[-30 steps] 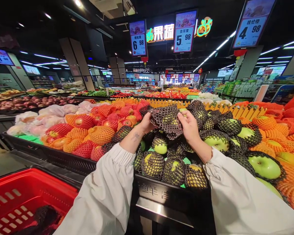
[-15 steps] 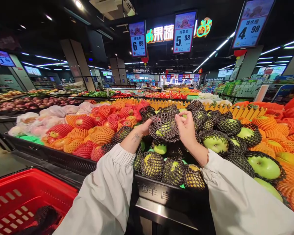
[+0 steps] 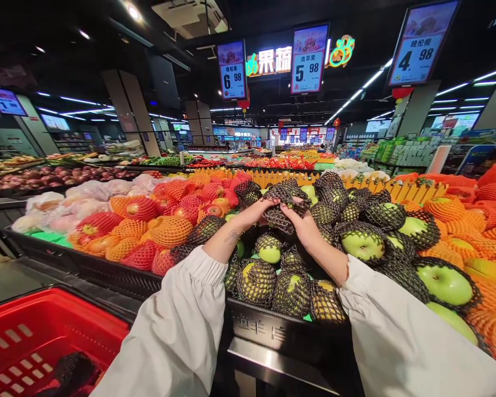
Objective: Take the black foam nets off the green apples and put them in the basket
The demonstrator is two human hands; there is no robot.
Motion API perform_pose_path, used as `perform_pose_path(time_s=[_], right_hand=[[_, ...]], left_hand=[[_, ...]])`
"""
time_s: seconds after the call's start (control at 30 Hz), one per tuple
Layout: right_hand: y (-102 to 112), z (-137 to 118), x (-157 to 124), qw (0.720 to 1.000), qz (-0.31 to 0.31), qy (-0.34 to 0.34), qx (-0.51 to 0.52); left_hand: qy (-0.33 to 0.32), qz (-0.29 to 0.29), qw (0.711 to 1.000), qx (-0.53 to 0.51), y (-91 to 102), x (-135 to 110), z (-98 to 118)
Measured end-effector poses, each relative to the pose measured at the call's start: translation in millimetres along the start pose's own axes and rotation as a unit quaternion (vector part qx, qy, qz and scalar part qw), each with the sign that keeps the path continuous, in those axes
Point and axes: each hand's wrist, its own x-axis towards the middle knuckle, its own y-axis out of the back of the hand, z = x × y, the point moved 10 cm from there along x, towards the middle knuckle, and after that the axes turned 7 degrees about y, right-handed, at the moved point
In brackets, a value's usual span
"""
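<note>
Over the pile of green apples, both hands grip a black foam fruit net. My left hand closes on its left side. My right hand pinches its right side, thumb turned inward. The net looks bunched and folded between them; whether an apple is inside is hidden. Below the hands, a green apple shows through the top of its own net. More netted apples line the front of the black display bin.
Red and orange netted fruit fills the bin's left side. Orange-netted fruit lies at right. A red shopping basket with a dark netted item stands at lower left. A low yellow fence runs behind the apples.
The net, earlier spread round over a green apple, is now bunched and folded. My hands have come closer together, and the apple inside no longer shows.
</note>
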Motion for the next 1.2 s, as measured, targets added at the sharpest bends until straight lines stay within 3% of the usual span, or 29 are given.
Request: perform_pose_path(time_s=[0.13, 0.27, 0.4, 0.47, 0.6, 0.73, 0.87, 1.07, 1.2], right_hand=[[4, 0, 3, 1.000, 0.023, 0.005, 0.013], [16, -5, 0, 0.997, 0.066, 0.040, -0.021], [32, -6, -3, 0.989, 0.135, 0.041, -0.038], [35, -2, -2, 0.988, 0.155, 0.018, -0.001], [28, 5, -1, 0.981, 0.156, -0.020, 0.115], [24, 9, -5, 0.969, 0.173, -0.063, 0.167], [14, 5, -6, 0.965, 0.150, -0.085, 0.198], [7, 6, -9, 0.944, 0.147, -0.107, 0.274], [10, 11, -9, 0.947, 0.151, -0.110, 0.260]], left_hand=[[-0.108, -0.001, 0.993, 0.044, -3.1, 1, 20], [-0.244, 0.005, 0.964, 0.108, -4.3, -11, 48], [-0.292, 0.052, 0.939, 0.172, -0.5, -23, 60], [-0.312, 0.039, 0.936, 0.161, -4.6, -27, 64], [-0.287, 0.001, 0.953, 0.091, -11.6, -25, 64], [-0.189, -0.017, 0.980, -0.053, -7.0, -18, 54], [-0.133, -0.036, 0.980, -0.142, -5.2, -17, 46], [-0.132, -0.074, 0.985, -0.088, -14.3, -20, 46], [-0.195, -0.016, 0.980, -0.043, -1.5, -20, 57]])
